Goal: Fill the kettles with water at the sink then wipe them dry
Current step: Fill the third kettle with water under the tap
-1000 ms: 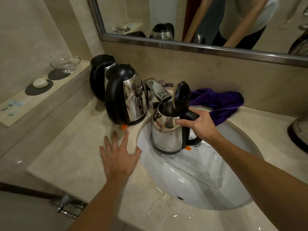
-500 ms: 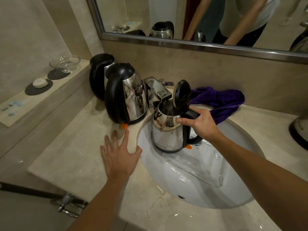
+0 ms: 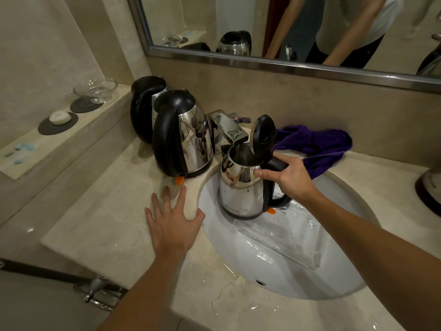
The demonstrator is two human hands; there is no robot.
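Nearest the camera, at lower centre of the frame, the left hand (image 3: 173, 223) lies flat on the wet marble counter (image 3: 100, 237), fingers spread and straight, holding nothing; it looks like a brace against the sink edge. Just right of it, the white sink (image 3: 286, 278) fills the lower right, its basin wet.

At the middle of the frame the right hand (image 3: 290, 177) is wrapped around the black handle of the open kettle (image 3: 238, 187), with the forefinger stretched along the steel body near the rim. The kettle hangs upright over the far-left part of the basin, lid (image 3: 263, 133) tipped up, its mouth directly below the chrome faucet (image 3: 226, 130). Whether water is running cannot be told.

The steel shell looks smooth and probably slippery when wet, and the kettle should grow noticeably heavier as it fills, so the handle is the sound place to hold it.

Farther back, left of the faucet, a closed steel kettle (image 3: 183, 137) stands on the counter, with a second dark kettle (image 3: 143, 103) behind it. To the right of the faucet, against the wall, a crumpled purple cloth (image 3: 317, 145) lies soft and ready for drying.
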